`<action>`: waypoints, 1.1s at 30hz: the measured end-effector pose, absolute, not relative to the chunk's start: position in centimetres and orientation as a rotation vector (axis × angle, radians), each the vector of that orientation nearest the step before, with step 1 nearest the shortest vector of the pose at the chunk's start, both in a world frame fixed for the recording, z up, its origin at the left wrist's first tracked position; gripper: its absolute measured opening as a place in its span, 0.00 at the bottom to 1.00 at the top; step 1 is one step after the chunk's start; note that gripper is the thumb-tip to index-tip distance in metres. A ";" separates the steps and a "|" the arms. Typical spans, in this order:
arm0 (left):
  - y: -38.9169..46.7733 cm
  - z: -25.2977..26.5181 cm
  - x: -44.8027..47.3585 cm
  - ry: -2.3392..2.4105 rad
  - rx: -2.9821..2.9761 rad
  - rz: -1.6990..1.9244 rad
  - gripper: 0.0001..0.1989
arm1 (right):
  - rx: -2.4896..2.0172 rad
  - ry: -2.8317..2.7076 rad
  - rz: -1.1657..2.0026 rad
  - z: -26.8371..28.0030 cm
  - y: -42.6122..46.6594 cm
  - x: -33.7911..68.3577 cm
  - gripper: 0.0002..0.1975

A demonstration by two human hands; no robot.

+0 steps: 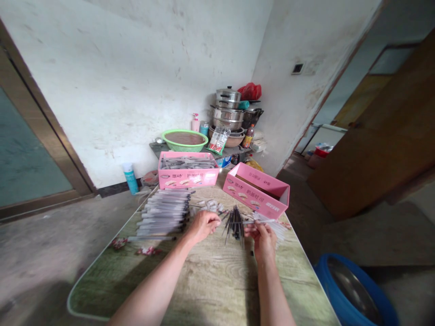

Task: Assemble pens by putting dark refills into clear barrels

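My right hand (265,237) is closed on a translucent pen barrel (249,222), held sideways above the table. My left hand (205,225) is closed in a pinch, its fingertips at the left end of a thin pen refill (228,222) in line with that barrel. How far the refill sits inside the barrel is too small to tell. Below and between the hands lies a pile of dark refills (235,228). Loose clear barrels (277,228) lie beside my right hand. To the left of my left hand, many pens (163,215) lie in a stacked row.
A pink box (188,178) full of pens stands at the table's back edge. Another pink box (261,206) is at the back right. Small whitish pieces (210,205) lie between them. Behind are a green basin (184,147) and stacked pots (227,120). A blue tub (324,276) stands right.
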State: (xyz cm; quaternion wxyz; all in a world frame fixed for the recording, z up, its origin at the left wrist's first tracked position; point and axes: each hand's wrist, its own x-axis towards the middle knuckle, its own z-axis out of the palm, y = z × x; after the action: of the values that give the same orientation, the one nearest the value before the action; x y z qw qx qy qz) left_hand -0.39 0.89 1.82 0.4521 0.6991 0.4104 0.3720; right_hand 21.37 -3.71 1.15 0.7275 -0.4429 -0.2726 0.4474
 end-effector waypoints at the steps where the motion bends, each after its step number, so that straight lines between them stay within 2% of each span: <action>1: 0.8 1.6 0.0 0.997 1.631 0.908 0.08 | -0.984 -0.617 1.005 1.1 -3.7 21.1 0.15; 4: 0.3 1.0 1.4 0.847 1.434 0.877 0.13 | -0.998 -0.677 1.083 1.1 -3.8 20.3 0.14; 8: 0.4 0.8 1.8 0.667 1.503 0.890 0.22 | -0.954 -0.711 1.198 1.2 -4.0 20.0 0.12; 13: 1.8 1.3 -0.4 1.212 1.836 1.147 0.15 | -0.849 -0.597 1.262 0.8 -3.8 21.0 0.09; 20: 1.8 0.7 -0.6 1.540 2.233 0.778 0.04 | -0.790 -0.408 1.372 0.3 -3.5 21.6 0.03; 28: 1.7 0.5 -0.2 1.626 2.290 0.634 0.08 | -0.739 -0.458 1.368 0.4 -3.6 21.8 0.03; 31: 2.2 0.3 0.0 1.535 2.283 0.719 0.09 | -0.744 -0.471 1.370 0.3 -3.6 21.8 0.05; 33: 2.8 0.0 0.4 1.401 2.327 0.855 0.13 | -0.747 -0.477 1.369 0.3 -3.6 21.7 0.05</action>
State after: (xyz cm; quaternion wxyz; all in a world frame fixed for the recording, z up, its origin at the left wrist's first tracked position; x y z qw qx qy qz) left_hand 0.36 2.76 -0.03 0.1462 0.8083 0.4868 0.2971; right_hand 21.66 -3.58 0.30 0.6857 -0.3335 -0.2130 0.6110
